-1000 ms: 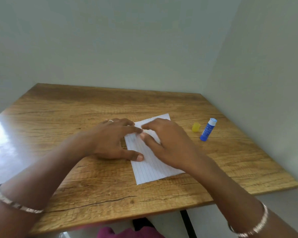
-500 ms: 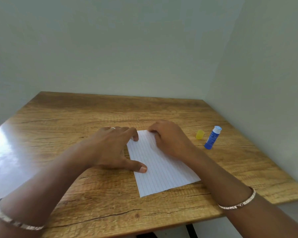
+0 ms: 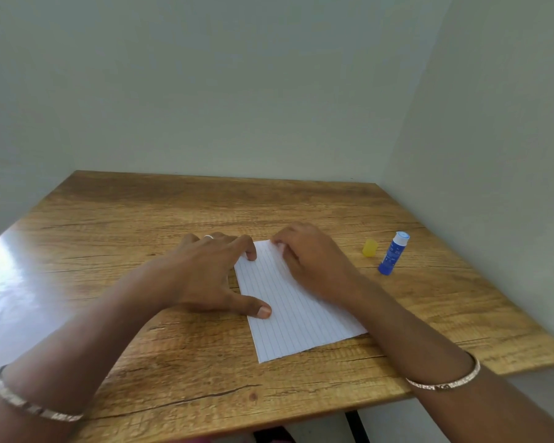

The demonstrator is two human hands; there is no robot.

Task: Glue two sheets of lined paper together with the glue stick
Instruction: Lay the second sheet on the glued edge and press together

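Observation:
White lined paper [image 3: 293,318] lies flat on the wooden table [image 3: 179,215], slightly turned; whether one sheet or two stacked I cannot tell. My left hand [image 3: 210,271] rests along its left edge, forefinger at the far left corner and thumb pressing the near left side. My right hand [image 3: 312,259] lies on the far right part of the paper, fingers bent down onto the top edge. To the right a blue glue stick [image 3: 393,253] with a white end stands upright, and its yellow cap [image 3: 370,247] sits beside it.
The table fits into a corner of pale walls at the back and right. Its near edge runs below my forearms. A bracelet is on each wrist.
My right hand slid from the middle of the paper up to its far edge, uncovering the lined surface. My left hand stayed on the left edge. The camera tilted up a little.

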